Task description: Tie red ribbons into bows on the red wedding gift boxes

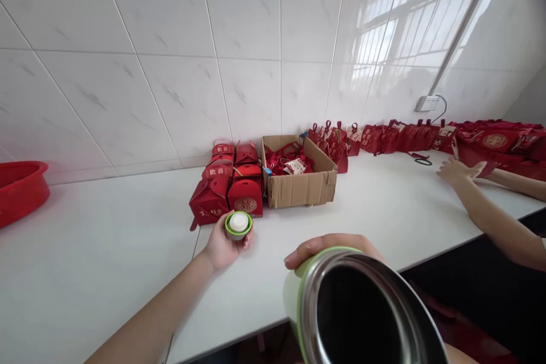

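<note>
My left hand (pixel 225 244) is closed round a small green and white lid (pixel 238 223), held over the white counter (pixel 106 261) just in front of the red gift boxes. My right hand (pixel 330 245) grips a green steel flask (pixel 358 313) raised close to the camera, its open mouth tilted toward me. Only my fingers show behind the flask's rim.
A group of red gift boxes (pixel 228 185) stands by an open cardboard box (pixel 298 170) holding red items. More red boxes and bags (pixel 426 136) line the wall to the right. Another person's arms (pixel 486 205) reach over them. A red basin (pixel 19 187) sits far left.
</note>
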Demonstrator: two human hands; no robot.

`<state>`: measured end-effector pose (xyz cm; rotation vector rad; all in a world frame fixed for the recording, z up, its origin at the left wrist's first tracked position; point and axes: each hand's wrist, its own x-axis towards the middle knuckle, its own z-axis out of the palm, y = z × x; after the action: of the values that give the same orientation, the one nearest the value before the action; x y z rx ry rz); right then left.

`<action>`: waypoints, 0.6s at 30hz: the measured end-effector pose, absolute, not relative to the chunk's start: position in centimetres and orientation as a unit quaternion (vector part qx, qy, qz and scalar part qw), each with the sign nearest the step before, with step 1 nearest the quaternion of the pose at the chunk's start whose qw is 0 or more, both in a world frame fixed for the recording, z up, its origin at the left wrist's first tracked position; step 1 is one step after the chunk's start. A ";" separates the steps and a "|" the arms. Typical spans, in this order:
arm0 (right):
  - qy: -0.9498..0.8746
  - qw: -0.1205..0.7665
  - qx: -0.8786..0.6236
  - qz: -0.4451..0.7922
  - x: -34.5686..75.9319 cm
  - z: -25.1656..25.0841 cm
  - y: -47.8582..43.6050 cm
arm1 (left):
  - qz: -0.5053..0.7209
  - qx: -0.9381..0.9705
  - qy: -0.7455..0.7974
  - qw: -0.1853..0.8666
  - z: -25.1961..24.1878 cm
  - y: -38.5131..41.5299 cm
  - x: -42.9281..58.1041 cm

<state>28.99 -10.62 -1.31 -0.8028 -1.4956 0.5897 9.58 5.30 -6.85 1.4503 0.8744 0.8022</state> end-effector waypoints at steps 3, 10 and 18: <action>-0.663 0.623 -0.330 0.250 28.8 -3.6 -10.4 | 0.360 0.496 0.316 0.724 -8.4 6.4 9.5; -0.653 0.657 -0.274 0.258 28.0 -5.8 -9.6 | 0.341 0.428 0.255 0.797 -9.5 7.6 9.0; -0.625 0.590 -0.346 0.376 28.3 -5.8 -10.5 | 0.346 0.415 0.256 0.802 -9.3 7.5 9.3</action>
<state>28.25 -10.48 -5.81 -0.8047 -1.4555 0.8741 9.28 7.46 -9.35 0.8890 0.5494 0.7416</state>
